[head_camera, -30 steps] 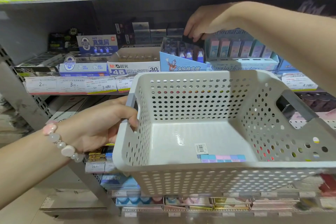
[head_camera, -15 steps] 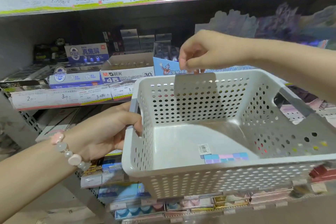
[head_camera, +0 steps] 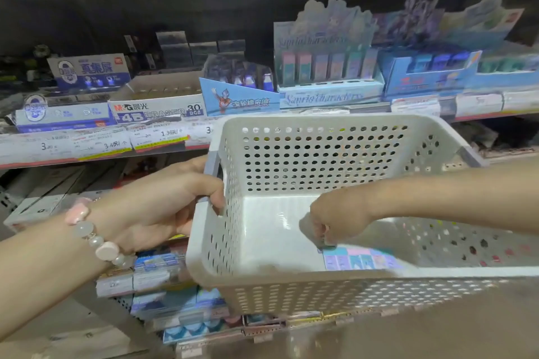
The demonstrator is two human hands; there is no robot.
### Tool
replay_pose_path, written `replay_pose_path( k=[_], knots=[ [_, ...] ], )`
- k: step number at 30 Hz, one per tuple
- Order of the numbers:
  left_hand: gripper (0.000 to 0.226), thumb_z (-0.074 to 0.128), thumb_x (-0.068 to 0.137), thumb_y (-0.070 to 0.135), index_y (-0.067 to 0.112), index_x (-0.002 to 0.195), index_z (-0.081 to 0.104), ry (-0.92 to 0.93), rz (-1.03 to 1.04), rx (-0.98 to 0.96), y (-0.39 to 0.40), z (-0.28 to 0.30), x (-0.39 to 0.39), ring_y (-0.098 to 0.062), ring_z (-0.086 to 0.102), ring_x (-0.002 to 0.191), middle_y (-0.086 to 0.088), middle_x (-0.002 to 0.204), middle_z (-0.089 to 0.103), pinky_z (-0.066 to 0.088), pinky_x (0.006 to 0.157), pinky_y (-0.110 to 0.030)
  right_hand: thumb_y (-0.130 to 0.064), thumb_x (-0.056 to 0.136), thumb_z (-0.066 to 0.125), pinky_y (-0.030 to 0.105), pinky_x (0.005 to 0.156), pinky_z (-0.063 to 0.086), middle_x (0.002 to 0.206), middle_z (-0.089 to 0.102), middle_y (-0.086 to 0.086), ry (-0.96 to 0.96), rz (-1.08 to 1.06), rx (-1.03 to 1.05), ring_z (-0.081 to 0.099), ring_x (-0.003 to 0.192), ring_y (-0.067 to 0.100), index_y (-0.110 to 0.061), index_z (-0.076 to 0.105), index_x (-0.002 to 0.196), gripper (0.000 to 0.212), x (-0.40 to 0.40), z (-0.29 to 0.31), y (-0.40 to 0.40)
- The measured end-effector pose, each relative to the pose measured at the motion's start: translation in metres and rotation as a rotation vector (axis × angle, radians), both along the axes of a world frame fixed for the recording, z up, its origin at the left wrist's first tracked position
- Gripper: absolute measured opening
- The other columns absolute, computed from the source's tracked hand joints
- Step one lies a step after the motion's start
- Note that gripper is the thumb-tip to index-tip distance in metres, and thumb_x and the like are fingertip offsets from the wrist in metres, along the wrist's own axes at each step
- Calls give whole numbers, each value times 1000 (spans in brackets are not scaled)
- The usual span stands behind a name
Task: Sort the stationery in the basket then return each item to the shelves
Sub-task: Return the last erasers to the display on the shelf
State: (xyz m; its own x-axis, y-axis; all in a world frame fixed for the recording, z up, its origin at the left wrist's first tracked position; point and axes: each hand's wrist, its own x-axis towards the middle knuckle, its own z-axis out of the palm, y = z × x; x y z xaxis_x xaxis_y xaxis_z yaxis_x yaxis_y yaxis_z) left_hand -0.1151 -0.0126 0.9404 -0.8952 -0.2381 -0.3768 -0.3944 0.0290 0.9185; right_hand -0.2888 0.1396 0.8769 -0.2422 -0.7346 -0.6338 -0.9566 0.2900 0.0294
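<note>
- L hand [head_camera: 163, 207] gripped the grey handle [head_camera: 211, 167] on the left end of the perforated white basket [head_camera: 291, 160], fingers curled round it; a beaded bracelet [head_camera: 93, 234] sat on that wrist.
- Basket was held up in front of the shelves [head_camera: 96, 151], tilted a bit w/ the open top facing the camera.
- R hand [head_camera: 335, 220] was inside the basket, fingertips bunched and pointing down at the floor of it, touching or pinching the top-left corner of the pastel pack [head_camera: 360, 259]. Blurred there, so couldn't tell if it actually had a grip.
- Pastel pack (pink, blue, lilac squares) lay flat on the basket floor, against the near wall, right of centre. Only item seen in the basket.
- Behind the basket, mid shelf held eraser boxes: M&G 4B eraser box [head_camera: 157, 112] at left-centre, blue hero-print box [head_camera: 239, 96] just right of it, then a pale Sanrio display box [head_camera: 329, 79] w/ upright packs.
- Price tags [head_camera: 87, 144] ran along the shelf edge; more tags on the shelf above.
- Lower shelf below L hand held blue packs [head_camera: 175, 300], blurred.
</note>
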Motion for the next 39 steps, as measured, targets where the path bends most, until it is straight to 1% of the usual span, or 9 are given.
replay_pose_path(
  k=[3, 11, 14, 17, 25, 28, 31, 36, 39],
  knots=[
    [60, 51, 48, 1, 17, 104, 66, -1, 34, -7, 19, 1, -13, -25, 60, 80, -10, 90, 69, 56, 69, -37, -6, 85, 54, 25, 60, 37, 99, 65, 8, -7, 55, 9, 53, 81, 22, -18, 52, 65, 24, -12, -1, 21],
    [60, 51, 48, 0, 15, 105, 65, 5, 131, -5, 72, -4, -44, -24, 58, 70, -12, 85, 67, 54, 63, -32, -5, 80, 57, 23, 53, 31, 99, 67, 10, 7, 154, -20, 48, 74, 21, -17, 50, 58, 26, -48, -10, 64],
    [65, 51, 47, 1, 16, 109, 64, -1, 159, -15, 89, -6, -54, -29, 56, 82, -16, 93, 65, 53, 73, -39, -10, 81, 59, 21, 49, 30, 83, 62, 5, -18, 133, -64, 48, 70, 20, -11, 62, 74, 7, -60, -10, 80],
    [63, 51, 47, 1, 17, 107, 65, 7, 174, -21, 103, -8, -60, -28, 56, 77, -14, 89, 65, 54, 70, -37, -18, 82, 64, 20, 49, 33, 67, 58, -3, -72, 107, -137, 47, 58, 9, -8, 67, 88, 12, -67, -8, 90],
    [62, 51, 48, 2, 16, 107, 65, -9, 221, -51, 122, -6, -70, -27, 57, 75, -14, 85, 64, 52, 70, -36, -14, 77, 74, 18, 51, 39, 66, 59, 0, -306, 16, -211, 50, 51, 6, -15, 59, 81, 16, -78, 2, 97],
    [61, 50, 48, 1, 14, 106, 65, -18, 241, -45, 122, -4, -70, -22, 59, 63, -12, 78, 65, 53, 64, -31, -17, 80, 74, 25, 57, 41, 66, 58, 0, -381, 4, -392, 54, 53, 9, -19, 53, 77, 21, -84, 31, 90],
    [62, 50, 48, 2, 13, 108, 64, -47, 255, -57, 120, -3, -71, -24, 59, 68, -12, 79, 66, 48, 76, -38, -15, 84, 69, 23, 54, 50, 68, 64, 3, -496, -67, -730, 60, 54, 7, -16, 55, 83, 13, -91, 81, 83],
    [62, 56, 41, 1, 16, 100, 68, -68, 278, -54, 113, 2, -71, -31, 55, 81, -15, 84, 64, 35, 87, -50, -10, 79, 74, 19, 50, 51, 69, 64, 10, -462, -142, -1357, 66, 53, 9, -15, 55, 82, 19, -111, 139, 49],
    [68, 59, 38, 4, 14, 104, 65, -76, 257, -49, 107, 2, -70, -33, 55, 86, -16, 90, 64, 35, 85, -50, -15, 75, 76, 22, 57, 52, 68, 60, 1, -340, -143, -1495, 63, 57, 10, -18, 54, 76, 23, -118, 146, 16]
  ],
)
